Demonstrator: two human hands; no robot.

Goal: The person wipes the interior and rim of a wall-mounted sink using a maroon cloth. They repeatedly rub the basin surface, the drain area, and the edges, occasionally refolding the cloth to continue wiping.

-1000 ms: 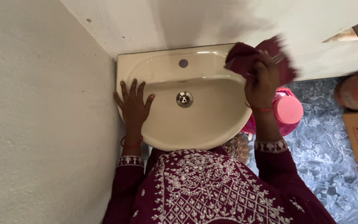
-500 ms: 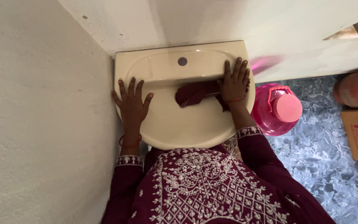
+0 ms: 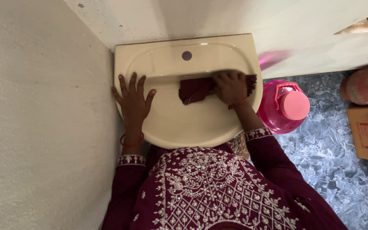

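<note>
The dark red cloth (image 3: 197, 89) is pressed flat in the sink (image 3: 179, 123) by the right hand (image 3: 231, 87), its long axis from 9 to 3 o'clock. The left hand (image 3: 133, 100) is laid open on the rim at 9 o'clock. A pink bottle (image 3: 284, 106) is seen at 3 o'clock.

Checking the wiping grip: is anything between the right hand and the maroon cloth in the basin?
Nothing visible: the right hand presses directly on the maroon cloth inside the cream basin.

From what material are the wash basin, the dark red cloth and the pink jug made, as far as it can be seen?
The wash basin looks like glazed cream ceramic: smooth, with a soft shine. The dark red cloth under the right hand seems woven fabric: it folds and has a fringed edge. The pink jug is probably translucent plastic, with an opaque cap.
</note>
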